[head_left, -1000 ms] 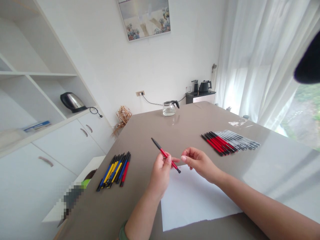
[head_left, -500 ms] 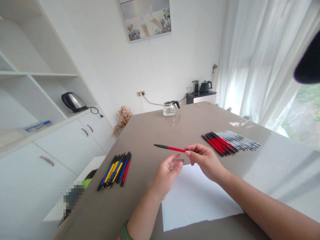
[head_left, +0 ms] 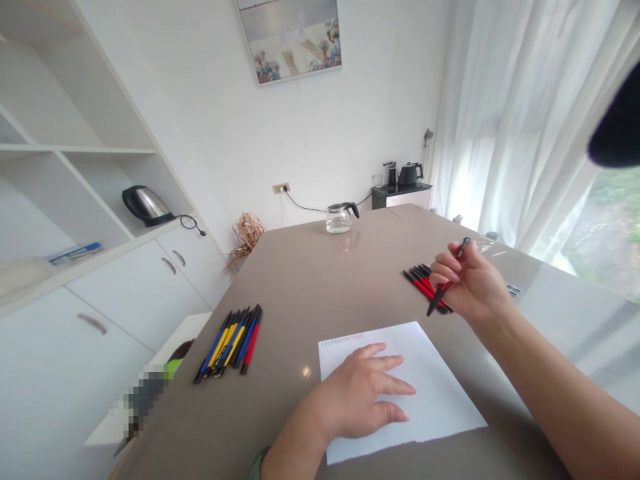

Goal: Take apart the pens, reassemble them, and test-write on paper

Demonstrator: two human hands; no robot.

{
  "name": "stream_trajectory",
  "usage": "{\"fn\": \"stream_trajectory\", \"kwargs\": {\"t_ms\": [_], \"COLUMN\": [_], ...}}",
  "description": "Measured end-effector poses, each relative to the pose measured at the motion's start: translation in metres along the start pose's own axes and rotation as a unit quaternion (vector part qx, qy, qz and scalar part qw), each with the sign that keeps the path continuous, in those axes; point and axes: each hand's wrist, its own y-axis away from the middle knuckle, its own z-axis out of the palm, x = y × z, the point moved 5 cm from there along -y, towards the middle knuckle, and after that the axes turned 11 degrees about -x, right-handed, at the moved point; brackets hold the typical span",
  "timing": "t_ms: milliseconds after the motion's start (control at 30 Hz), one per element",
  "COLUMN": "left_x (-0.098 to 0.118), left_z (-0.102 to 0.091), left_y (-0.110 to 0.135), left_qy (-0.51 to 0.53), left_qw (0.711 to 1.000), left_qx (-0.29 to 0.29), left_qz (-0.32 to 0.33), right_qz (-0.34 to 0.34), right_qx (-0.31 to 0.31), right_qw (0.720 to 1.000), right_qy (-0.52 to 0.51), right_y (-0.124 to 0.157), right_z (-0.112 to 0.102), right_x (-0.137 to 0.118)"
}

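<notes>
My left hand (head_left: 367, 390) lies with fingers spread on a white sheet of paper (head_left: 440, 393). A row of small marks (head_left: 343, 339), dark then reddish, runs along the sheet's top left edge. My right hand (head_left: 477, 283) is raised to the right of the sheet, fingers wrapped round a red and black pen (head_left: 436, 303). The pen's dark tip points down and its other end sticks up past the thumb. Behind this hand lies a row of red pens (head_left: 417, 281); it hides most of the clear pens (head_left: 514, 291).
On the table's left lies a group of blue, yellow and red pens (head_left: 227, 340) with black ends. A glass pot (head_left: 339, 220) holding clear liquid stands at the far edge. White cabinets (head_left: 120, 293) line the left side; a curtain (head_left: 505, 133) hangs at the right.
My right hand has moved right and up with the pen, turning its tip downward. My left hand has come down onto the paper and spread its fingers, uncovering the marks.
</notes>
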Motion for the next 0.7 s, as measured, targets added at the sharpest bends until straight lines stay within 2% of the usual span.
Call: {"fn": "stream_trajectory", "kwargs": {"t_ms": [200,467,700], "left_x": [-0.002,0.0,0.002], "left_z": [0.013,0.017,0.017], "left_y": [-0.001,-0.002,-0.002], "left_qy": [-0.055,-0.07,-0.07], "left_qw": [0.998,0.997,0.997], "left_qx": [-0.02,-0.02,-0.019], "left_qz": [-0.002,-0.012,-0.014], "right_qz": [0.019,0.015,0.022], "right_qx": [0.016,0.021,0.024], "right_qw": [1.0,0.999,0.999], "right_qy": [0.002,-0.041,-0.036], "right_y": [0.002,0.005,0.005], "right_z": [-0.018,-0.011,-0.015], "right_x": [-0.007,-0.006,-0.003]}}
